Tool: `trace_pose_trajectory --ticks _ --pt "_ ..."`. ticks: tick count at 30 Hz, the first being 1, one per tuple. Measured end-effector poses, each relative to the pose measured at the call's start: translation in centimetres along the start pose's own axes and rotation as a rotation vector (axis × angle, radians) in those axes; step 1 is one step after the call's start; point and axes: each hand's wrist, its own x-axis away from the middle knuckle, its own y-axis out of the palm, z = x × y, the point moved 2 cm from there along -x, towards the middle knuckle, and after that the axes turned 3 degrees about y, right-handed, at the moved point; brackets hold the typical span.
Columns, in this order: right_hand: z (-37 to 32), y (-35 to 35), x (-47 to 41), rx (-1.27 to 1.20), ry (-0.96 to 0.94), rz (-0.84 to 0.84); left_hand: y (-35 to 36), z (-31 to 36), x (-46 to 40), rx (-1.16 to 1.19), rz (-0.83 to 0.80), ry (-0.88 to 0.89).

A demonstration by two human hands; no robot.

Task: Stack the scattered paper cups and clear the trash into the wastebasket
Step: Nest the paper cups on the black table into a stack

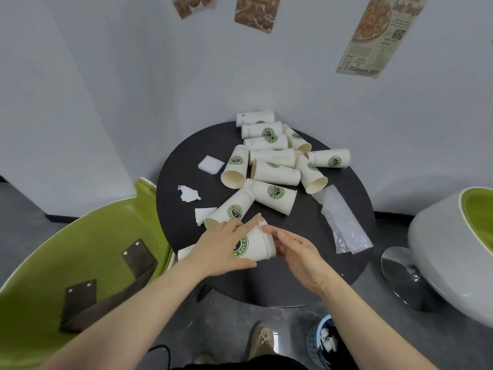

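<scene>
Currently, stacking step, early: left hand (222,243) grips one paper cup (256,245) lying on its side at the near edge of the round dark tabletop (344,265), fingers over the top and thumb beneath; right hand (298,251) meets the cup's rim end, fingers loosely extended and touching — whether it pinches the rim cannot be told. Remaining cups (277,158): a dozen or so, all on their sides, heaped toward the far half of the tabletop, several touching or overlapping; one cup (232,209) lies just beyond the left hand. Trash, uncollected: torn white paper scraps (189,193) on the left part, a white folded piece (210,164) farther back, a strip of bubble wrap (341,222) on the right. Wastebasket (324,343): on the floor below the near edge, blue, dark liner, some white matter already inside. Next move, as judged: nest the held cup with a neighbour, mouths aligned the same way. Obscured — the held cup's mouth, screened by the right hand; a white item (185,252) under the left wrist, unidentified; the wastebasket, partly behind the right forearm.
</scene>
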Motion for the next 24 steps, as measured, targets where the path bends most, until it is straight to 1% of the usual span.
trace_pose_trajectory --ticks 4,8,10,12,13,15,16,18,21,24 --pt "0.5 1.5 -0.8 0.032 0.030 -0.069 0.5 -1.1 0.9 0.050 -0.024 -0.096" --pt "0.1 1.9 -2.5 0.103 0.078 -0.170 0.2 -2.7 1.3 0.032 -0.011 -0.172" --pt "-0.1 1.7 -3.6 0.189 0.104 -0.128 -0.3 -4.0 1.6 0.030 -0.001 -0.238" --pt "0.1 1.5 -4.9 0.376 0.119 -0.069 -1.1 -5.7 2.2 0.017 0.010 -0.321" --pt "0.5 1.5 -5.7 0.530 0.101 -0.062 -1.4 -6.5 2.6 0.022 0.020 -0.364" --pt "1.5 1.9 -7.1 0.905 0.038 -0.108 -2.1 -7.9 3.5 0.056 0.039 -0.435" --pt "2.1 2.4 -7.7 1.051 0.005 -0.147 -2.3 -8.3 4.1 0.072 0.045 -0.462" --pt "3.1 3.7 -8.7 1.209 -0.034 -0.228 -2.4 -8.8 5.1 0.084 0.050 -0.505" --pt "4.6 5.3 -10.0 1.374 -0.063 -0.295 -2.0 -9.2 6.5 0.071 0.046 -0.551" --pt "5.7 6.0 -10.7 1.545 -0.019 -0.320 -1.4 -9.3 7.2 0.067 0.023 -0.579"
